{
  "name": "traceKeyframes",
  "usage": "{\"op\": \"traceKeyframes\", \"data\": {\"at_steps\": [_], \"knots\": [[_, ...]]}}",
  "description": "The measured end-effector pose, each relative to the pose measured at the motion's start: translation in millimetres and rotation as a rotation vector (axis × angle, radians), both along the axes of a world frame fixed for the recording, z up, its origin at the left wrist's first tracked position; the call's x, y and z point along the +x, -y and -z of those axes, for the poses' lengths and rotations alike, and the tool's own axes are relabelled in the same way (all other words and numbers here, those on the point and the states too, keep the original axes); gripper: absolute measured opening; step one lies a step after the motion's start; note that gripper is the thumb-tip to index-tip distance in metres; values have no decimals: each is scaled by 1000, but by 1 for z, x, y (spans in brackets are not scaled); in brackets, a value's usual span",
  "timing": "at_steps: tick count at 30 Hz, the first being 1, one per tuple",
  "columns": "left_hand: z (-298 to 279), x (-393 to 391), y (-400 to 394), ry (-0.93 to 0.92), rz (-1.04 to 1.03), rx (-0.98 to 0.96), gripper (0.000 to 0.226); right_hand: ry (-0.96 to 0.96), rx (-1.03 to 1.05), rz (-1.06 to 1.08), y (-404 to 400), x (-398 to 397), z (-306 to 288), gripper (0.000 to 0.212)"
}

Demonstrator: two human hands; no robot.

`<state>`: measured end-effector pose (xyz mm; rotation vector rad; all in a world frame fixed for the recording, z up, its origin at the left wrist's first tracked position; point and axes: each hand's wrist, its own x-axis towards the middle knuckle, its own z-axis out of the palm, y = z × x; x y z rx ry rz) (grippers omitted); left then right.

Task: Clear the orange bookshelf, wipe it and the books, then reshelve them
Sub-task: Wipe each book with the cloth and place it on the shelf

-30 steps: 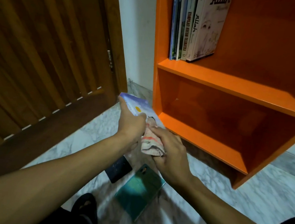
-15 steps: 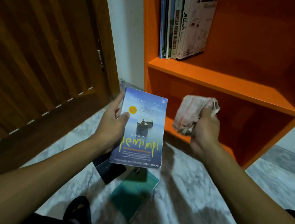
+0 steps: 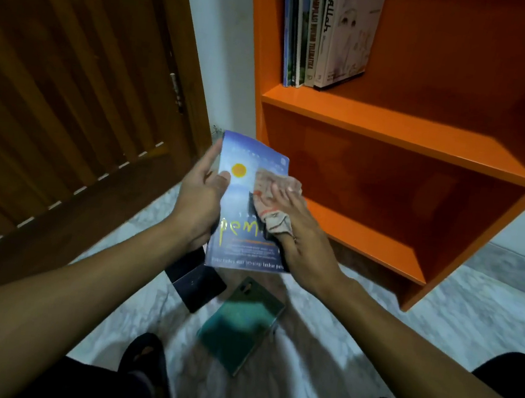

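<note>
Near the middle of the frame the left hand (image 3: pixel 202 198) gripped a blue paperback (image 3: pixel 239 216) along its left edge, thumb lying over the cover beside a printed orange sun and fingers curled behind, so that the front cover faced up toward the camera and stood free of the floor. This hold seemed chosen to brace the book against pressure from the other side. The right hand (image 3: pixel 288 221) lay on the cover's right half with its fingers fairly straight, pressing a crumpled pale cloth (image 3: pixel 271 199) flat against the book rather than clenching it; the cloth covered part of the yellow title lettering. Judging from this, the step in hand was wiping the cover before shelving. The orange bookshelf (image 3: pixel 393 128) filled the upper right of the frame. Its lower compartment held nothing visible, while on the shelf above it a row of books (image 3: pixel 325 36) stood upright against the left wall, which suggested reshelving was already under way. At the lower centre, on the marble floor (image 3: pixel 437 317), a dark book (image 3: pixel 199 286) and a green book (image 3: pixel 240 324) lay flat just below the hands, probably waiting for the cloth within easy reach. A wooden door (image 3: pixel 70 95) took up the left of the frame.
</note>
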<state>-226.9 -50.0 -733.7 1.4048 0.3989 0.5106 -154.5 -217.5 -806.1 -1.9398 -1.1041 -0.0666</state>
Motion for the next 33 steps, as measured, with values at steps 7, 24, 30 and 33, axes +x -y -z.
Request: {"op": "traceKeyframes", "data": {"at_steps": [7,24,30,33], "knots": [[-8,4,-34,3,-213,-80,55,65,-64,-99,-4,-27,14,52],[38,-7,-6,-231,74,323,50,-273,332,357,0,11,-44,21],[21,-2,32,-201,207,243,48,-19,51,265,-15,3,-18,51],[14,0,32,-209,151,110,45,-30,88,214,-15,-9,-12,59]]}}
